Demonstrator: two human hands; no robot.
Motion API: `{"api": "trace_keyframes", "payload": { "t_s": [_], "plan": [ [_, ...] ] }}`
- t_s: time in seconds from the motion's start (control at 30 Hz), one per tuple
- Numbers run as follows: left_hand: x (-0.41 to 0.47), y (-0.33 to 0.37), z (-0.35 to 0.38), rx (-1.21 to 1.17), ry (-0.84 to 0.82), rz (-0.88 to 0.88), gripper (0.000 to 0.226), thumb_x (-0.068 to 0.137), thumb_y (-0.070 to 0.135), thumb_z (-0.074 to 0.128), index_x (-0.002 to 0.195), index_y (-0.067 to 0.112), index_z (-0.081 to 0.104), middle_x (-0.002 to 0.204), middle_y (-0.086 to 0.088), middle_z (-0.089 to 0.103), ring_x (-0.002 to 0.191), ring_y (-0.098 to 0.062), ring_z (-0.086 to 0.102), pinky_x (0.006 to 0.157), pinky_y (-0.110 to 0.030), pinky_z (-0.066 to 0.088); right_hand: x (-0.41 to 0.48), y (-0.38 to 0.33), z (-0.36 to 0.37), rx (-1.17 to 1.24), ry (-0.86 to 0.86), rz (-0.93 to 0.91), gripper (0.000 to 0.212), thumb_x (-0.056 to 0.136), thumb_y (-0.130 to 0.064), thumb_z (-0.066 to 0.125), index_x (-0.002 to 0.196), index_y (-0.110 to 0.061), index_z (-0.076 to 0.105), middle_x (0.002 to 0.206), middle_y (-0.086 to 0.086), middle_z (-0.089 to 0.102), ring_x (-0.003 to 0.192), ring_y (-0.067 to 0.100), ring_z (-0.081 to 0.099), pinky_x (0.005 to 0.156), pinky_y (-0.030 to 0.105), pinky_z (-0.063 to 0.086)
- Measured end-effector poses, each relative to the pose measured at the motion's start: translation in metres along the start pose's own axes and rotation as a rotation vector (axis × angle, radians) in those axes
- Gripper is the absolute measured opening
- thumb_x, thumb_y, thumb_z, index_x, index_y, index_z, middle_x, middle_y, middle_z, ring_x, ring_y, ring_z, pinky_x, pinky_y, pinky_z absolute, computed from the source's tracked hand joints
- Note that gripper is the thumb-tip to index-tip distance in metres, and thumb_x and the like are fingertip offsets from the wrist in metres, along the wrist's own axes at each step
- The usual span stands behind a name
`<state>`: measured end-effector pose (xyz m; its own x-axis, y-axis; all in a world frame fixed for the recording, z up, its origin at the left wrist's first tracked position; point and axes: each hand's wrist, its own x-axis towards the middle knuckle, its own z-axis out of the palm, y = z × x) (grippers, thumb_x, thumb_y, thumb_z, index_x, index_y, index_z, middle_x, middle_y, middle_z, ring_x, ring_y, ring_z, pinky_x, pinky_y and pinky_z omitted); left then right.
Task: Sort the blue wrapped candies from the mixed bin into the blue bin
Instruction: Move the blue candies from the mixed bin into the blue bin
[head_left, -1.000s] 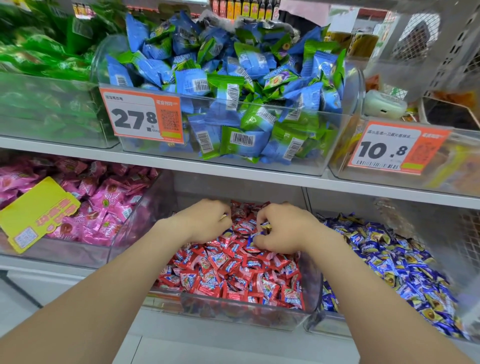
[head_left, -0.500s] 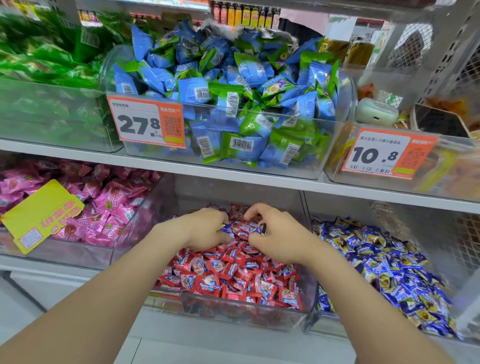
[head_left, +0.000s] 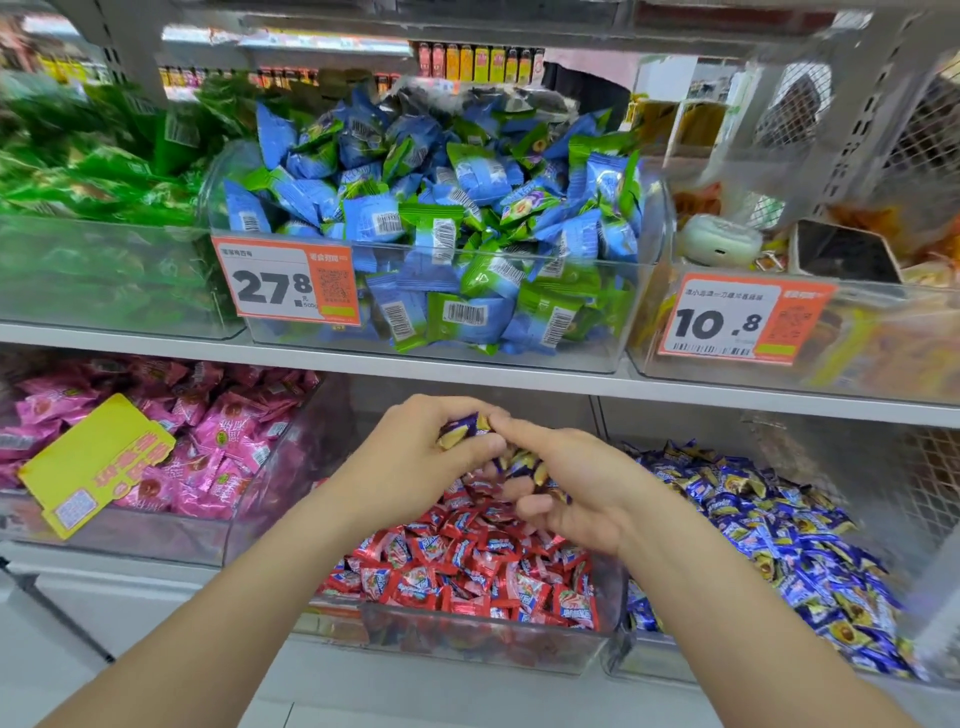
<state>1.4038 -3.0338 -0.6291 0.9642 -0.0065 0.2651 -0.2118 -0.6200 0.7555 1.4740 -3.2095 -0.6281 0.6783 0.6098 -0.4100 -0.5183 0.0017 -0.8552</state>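
Two hands that lay down in the red pile (head_left: 467, 566) half a second ago now hover above it, fingertips meeting. The left hand (head_left: 415, 462) pinches blue candies (head_left: 462, 431) between thumb and fingers. The right hand (head_left: 576, 493) curls round more of them, their number hidden by fingers and blur. Both hands are over the mixed bin (head_left: 467, 642), just left of the blue bin (head_left: 644, 662), whose right end the frame cuts off. White shop shelves (head_left: 467, 375) carry clear bins: pink candies (head_left: 223, 431) at left, and blue and green packets (head_left: 441, 208) above, behind a price tag (head_left: 270, 286) reading 27.8.
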Motion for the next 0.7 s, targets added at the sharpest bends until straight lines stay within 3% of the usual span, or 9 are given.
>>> {"api": "trace_keyframes", "payload": {
  "t_s": [0.13, 0.2, 0.3, 0.4, 0.43, 0.5, 0.57, 0.6, 0.7],
  "plan": [
    [-0.001, 0.021, 0.017, -0.102, -0.042, -0.020, 0.016, 0.103, 0.032, 0.065, 0.113, 0.036, 0.076, 0.093, 0.011, 0.078, 0.084, -0.005, 0.068, 0.085, -0.028, 0.052, -0.030, -0.008, -0.031, -0.213, 0.131, -0.123, 0.022, 0.102, -0.029, 0.067, 0.107, -0.009, 0.075, 0.077, 0.009, 0.058, 0.051, 0.012, 0.038, 0.038, 0.020, 0.025],
    [0.000, 0.028, 0.031, -0.054, -0.070, -0.044, 0.011, 0.101, 0.037, 0.066, 0.108, 0.037, 0.074, 0.087, 0.003, 0.074, 0.072, -0.005, 0.057, 0.075, -0.031, 0.049, -0.047, -0.010, -0.051, -0.516, 0.315, -0.252, 0.028, 0.102, -0.037, 0.065, 0.094, -0.011, 0.073, 0.070, 0.008, 0.058, 0.047, 0.013, 0.048, 0.043, 0.022, 0.030],
    [0.001, 0.043, 0.057, -0.014, -0.088, -0.060, 0.008, 0.097, 0.040, 0.070, 0.102, 0.037, 0.065, 0.089, 0.008, 0.069, 0.068, -0.002, 0.055, 0.066, -0.030, 0.045, -0.056, -0.006, -0.095, -1.038, 0.605, -0.437, 0.030, 0.102, -0.043, 0.061, 0.085, -0.021, 0.070, 0.060, 0.006, 0.065, 0.055, 0.015, 0.064, 0.055, 0.031, 0.048],
    [0.008, 0.069, 0.083, 0.052, -0.065, 0.035, 0.013, 0.095, 0.038, 0.071, 0.098, 0.035, 0.058, 0.089, 0.010, 0.068, 0.081, -0.005, 0.060, 0.075, -0.026, 0.047, -0.053, 0.003, -0.139, -1.285, 0.635, -0.435, 0.003, 0.099, -0.037, 0.066, 0.100, -0.034, 0.067, 0.072, -0.005, 0.066, 0.071, 0.017, 0.065, 0.065, 0.035, 0.049],
    [0.012, 0.077, 0.092, 0.068, -0.056, 0.071, 0.013, 0.095, 0.035, 0.071, 0.097, 0.034, 0.058, 0.087, 0.010, 0.068, 0.082, -0.005, 0.060, 0.077, -0.025, 0.048, -0.052, 0.003, -0.150, -1.357, 0.571, -0.443, 0.010, 0.097, -0.037, 0.067, 0.106, -0.039, 0.066, 0.084, -0.007, 0.064, 0.082, 0.016, 0.063, 0.071, 0.035, 0.047],
    [0.023, 0.089, 0.114, 0.113, -0.047, 0.122, 0.013, 0.094, 0.032, 0.070, 0.097, 0.033, 0.057, 0.081, 0.011, 0.066, 0.079, -0.008, 0.059, 0.077, -0.031, 0.050, -0.055, 0.000, -0.166, -1.422, 0.405, -0.463, 0.025, 0.086, -0.045, 0.066, 0.110, -0.052, 0.060, 0.102, -0.008, 0.060, 0.099, 0.012, 0.057, 0.082, 0.034, 0.046],
    [0.036, 0.095, 0.137, 0.183, -0.031, 0.146, 0.016, 0.094, 0.031, 0.068, 0.100, 0.034, 0.054, 0.083, 0.010, 0.065, 0.082, -0.015, 0.060, 0.077, -0.039, 0.053, -0.063, -0.006, -0.175, -1.419, 0.369, -0.463, 0.030, 0.078, -0.054, 0.059, 0.108, -0.058, 0.057, 0.110, -0.011, 0.065, 0.108, 0.010, 0.055, 0.089, 0.032, 0.045],
    [0.044, 0.096, 0.148, 0.232, -0.019, 0.151, 0.018, 0.094, 0.031, 0.068, 0.102, 0.034, 0.053, 0.089, 0.008, 0.066, 0.087, -0.018, 0.060, 0.079, -0.041, 0.053, -0.066, -0.008, -0.180, -1.405, 0.399, -0.463, 0.032, 0.081, -0.051, 0.060, 0.113, -0.056, 0.060, 0.114, -0.013, 0.067, 0.110, 0.010, 0.057, 0.090, 0.031, 0.045],
    [0.068, 0.091, 0.173, 0.348, -0.014, 0.131, 0.032, 0.093, 0.039, 0.072, 0.117, 0.028, 0.054, 0.107, 0.000, 0.063, 0.105, -0.024, 0.059, 0.090, -0.040, 0.049, -0.073, -0.012, -0.194, -1.277, 0.575, -0.504, 0.038, 0.096, -0.014, 0.062, 0.129, -0.031, 0.071, 0.120, -0.014, 0.073, 0.112, 0.010, 0.065, 0.092, 0.016, 0.041]
  ]
}}
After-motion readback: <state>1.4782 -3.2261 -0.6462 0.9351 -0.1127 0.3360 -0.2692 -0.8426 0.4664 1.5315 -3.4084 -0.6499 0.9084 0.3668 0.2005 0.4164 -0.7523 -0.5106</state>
